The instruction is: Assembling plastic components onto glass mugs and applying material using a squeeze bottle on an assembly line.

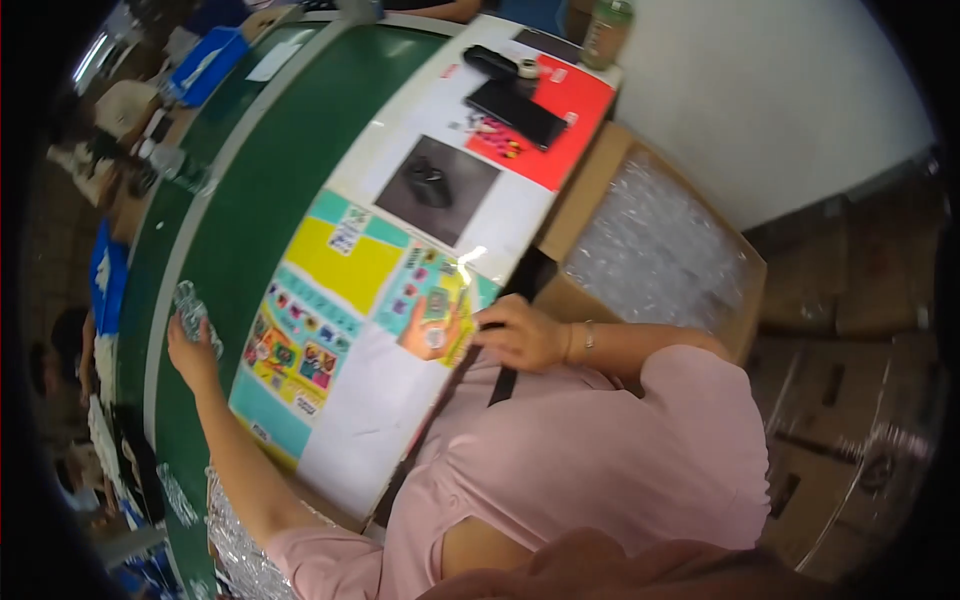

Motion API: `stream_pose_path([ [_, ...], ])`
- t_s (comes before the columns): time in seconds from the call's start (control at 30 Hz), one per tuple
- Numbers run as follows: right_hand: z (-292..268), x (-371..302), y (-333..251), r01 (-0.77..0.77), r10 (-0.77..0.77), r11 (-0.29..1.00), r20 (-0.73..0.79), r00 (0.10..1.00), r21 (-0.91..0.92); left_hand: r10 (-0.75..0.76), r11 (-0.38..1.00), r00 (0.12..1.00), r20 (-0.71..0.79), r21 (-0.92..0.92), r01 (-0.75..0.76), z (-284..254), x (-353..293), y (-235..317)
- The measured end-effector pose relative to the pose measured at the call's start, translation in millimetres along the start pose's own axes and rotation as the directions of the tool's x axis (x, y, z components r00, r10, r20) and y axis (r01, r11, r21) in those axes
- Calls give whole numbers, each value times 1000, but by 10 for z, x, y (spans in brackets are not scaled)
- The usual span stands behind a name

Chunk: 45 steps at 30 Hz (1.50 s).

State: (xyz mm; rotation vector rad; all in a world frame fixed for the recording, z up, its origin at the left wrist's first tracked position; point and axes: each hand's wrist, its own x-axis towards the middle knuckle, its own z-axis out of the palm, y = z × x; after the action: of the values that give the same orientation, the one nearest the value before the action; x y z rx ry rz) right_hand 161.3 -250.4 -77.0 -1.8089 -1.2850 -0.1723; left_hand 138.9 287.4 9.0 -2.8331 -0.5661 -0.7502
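Observation:
My left hand reaches out over the green conveyor belt, its fingers closed round a clear plastic packet. What the packet contains is too small to tell. My right hand is at the near edge of the printed board, close to my body. Its fingers are bent together, and anything between them is hidden. Farther down the belt, near my left forearm, lies another clear packet.
On the board's far end lie a black phone and a black case; a bottle stands beyond. A cardboard box of clear packets is at my right, another packet-filled box at lower left. Blue trays and people line the belt's far side.

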Motion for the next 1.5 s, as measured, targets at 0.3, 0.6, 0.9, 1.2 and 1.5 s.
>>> stream_pose_path([
  [0.3,-1712,-3542,563,-887,777,-95,-591,218,-452,581,796,776,247,-372,-477,-616,-820,1976],
  [0.6,-2205,-3988,2027,-728,935,-89,-308,174,-680,550,740,750,367,-631,-234,-1193,-1803,2261],
  [0.9,1627,-111,1931,-383,491,870,469,734,-312,311,642,946,94,-754,-136,-779,-2623,2447],
  [1.2,2042,608,577,-278,247,960,584,773,-37,563,294,823,-74,-913,-283,-879,-2335,2960],
  [1.5,1358,495,132,-339,256,940,603,755,25,870,4,471,-147,-953,-304,-530,-2493,3941],
])
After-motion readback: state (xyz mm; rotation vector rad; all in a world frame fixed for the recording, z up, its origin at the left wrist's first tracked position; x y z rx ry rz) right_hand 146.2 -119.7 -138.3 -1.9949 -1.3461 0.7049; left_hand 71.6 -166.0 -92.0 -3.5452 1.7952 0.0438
